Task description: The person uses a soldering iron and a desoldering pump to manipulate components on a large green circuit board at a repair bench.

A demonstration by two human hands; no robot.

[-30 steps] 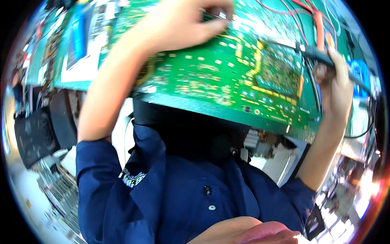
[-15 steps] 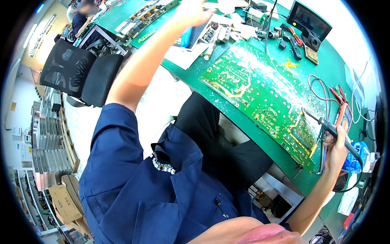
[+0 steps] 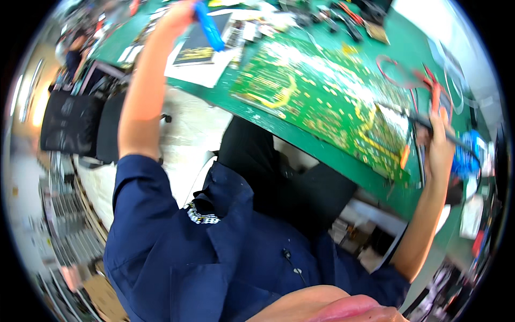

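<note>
My left hand (image 3: 182, 13), blurred and raised at the top, grips one end of a long blue object (image 3: 210, 31), whose kind I cannot make out, above a dark printed item and white paper (image 3: 206, 76). My right hand (image 3: 436, 137) is closed around a dark-handled soldering iron (image 3: 421, 121). The iron's metal end points left over the large green circuit board (image 3: 306, 96), near its yellow-edged right section. The board lies along the near edge of the green bench (image 3: 214, 94).
Red and white leads (image 3: 391, 61) lie behind the board. A blue package (image 3: 466, 150) sits beyond my right hand. Small parts and tools (image 3: 343, 24) crowd the back. A black chair (image 3: 70, 121) stands at left, with another person (image 3: 72, 56) behind it and stacked metal pieces (image 3: 64, 225) lower down.
My left hand left the board and moved leftward to the blue object, which it now grips and appears to have lifted. My right hand still holds the iron. The view has shifted.
</note>
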